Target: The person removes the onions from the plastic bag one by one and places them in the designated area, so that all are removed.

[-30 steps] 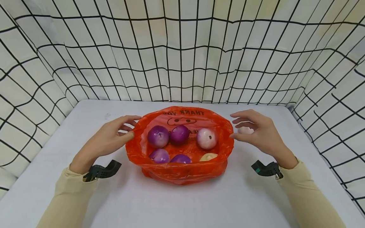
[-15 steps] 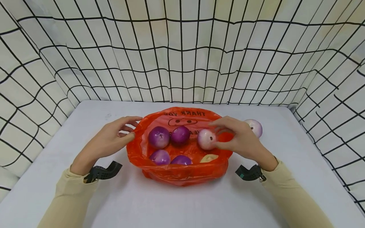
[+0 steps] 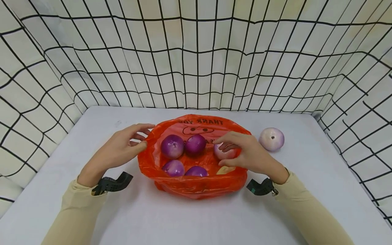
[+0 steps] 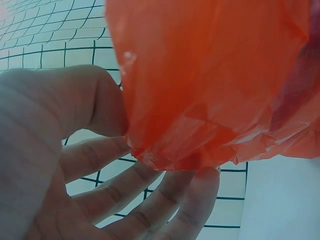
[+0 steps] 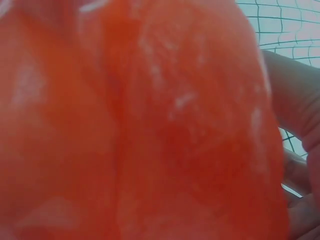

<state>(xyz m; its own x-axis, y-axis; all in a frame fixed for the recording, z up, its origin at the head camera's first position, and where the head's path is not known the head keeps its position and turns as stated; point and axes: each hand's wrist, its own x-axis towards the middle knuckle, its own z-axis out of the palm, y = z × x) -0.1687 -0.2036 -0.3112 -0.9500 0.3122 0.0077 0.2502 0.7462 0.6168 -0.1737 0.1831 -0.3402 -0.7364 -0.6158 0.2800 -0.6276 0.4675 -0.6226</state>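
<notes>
A red plastic bag (image 3: 196,190) stands with its mouth spread wide, printed lettering on its far inner side. Inside lie several onions, among them a purple onion (image 3: 172,147) at the left and a paler onion (image 3: 223,153) at the right. A pale yellow thing (image 3: 225,170), mostly hidden, sits near the front. My left hand (image 3: 117,148) touches the bag's left side with loosely bent fingers, some fingertips hidden behind the plastic. Over the right rim reaches my right hand (image 3: 252,156), thumb and fingers apart above the paler onion, partly covering it. Contact there cannot be told.
Another pale onion (image 3: 271,139) rests on the white table (image 3: 196,221), just right of the bag. White walls with a black grid (image 3: 197,61) rise behind and at both sides.
My right hand has moved left from outside the bag's right rim to over its contents, uncovering the onion on the table. My left hand stays at the left rim.
</notes>
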